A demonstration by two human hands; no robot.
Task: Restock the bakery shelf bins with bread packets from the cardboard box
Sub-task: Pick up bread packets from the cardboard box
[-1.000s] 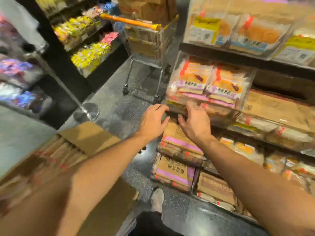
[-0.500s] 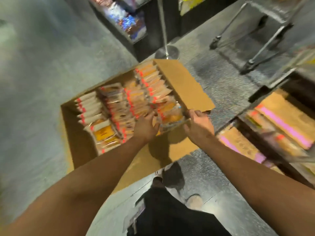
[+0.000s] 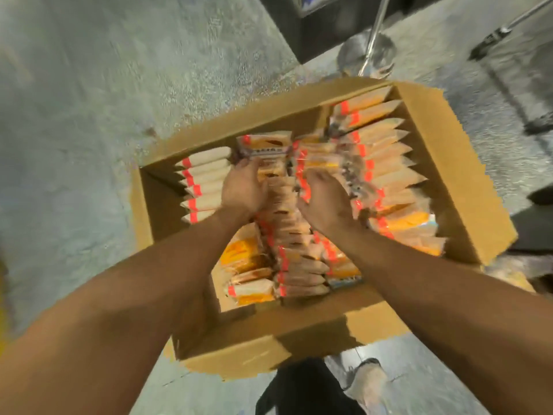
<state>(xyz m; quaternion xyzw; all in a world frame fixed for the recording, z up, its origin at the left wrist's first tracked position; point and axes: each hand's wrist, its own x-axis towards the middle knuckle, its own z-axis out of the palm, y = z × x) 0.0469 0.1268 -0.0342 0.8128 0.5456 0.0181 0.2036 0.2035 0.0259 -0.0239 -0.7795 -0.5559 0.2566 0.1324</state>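
An open cardboard box (image 3: 449, 163) sits on the floor below me, packed with upright rows of bread packets with red seals. White packets (image 3: 206, 175) fill the left row and orange ones (image 3: 386, 151) the right. My left hand (image 3: 244, 190) and my right hand (image 3: 326, 199) are both down in the box at the far end of the middle row (image 3: 296, 244). Each hand's fingers curl onto packets there, with a bunch of them between the two palms. The fingertips are blurred and partly hidden among the wrappers.
The box lies on grey speckled floor (image 3: 89, 115). A metal post with a round base (image 3: 366, 53) stands just beyond it, next to a dark shelf base (image 3: 314, 22). A cart leg (image 3: 493, 40) is at the upper right. My shoe (image 3: 369, 381) is near the box's front.
My view swung from the shelf bins down to the box. Both hands left the shelf, reached the box's edge, and now grip packets in the middle row.
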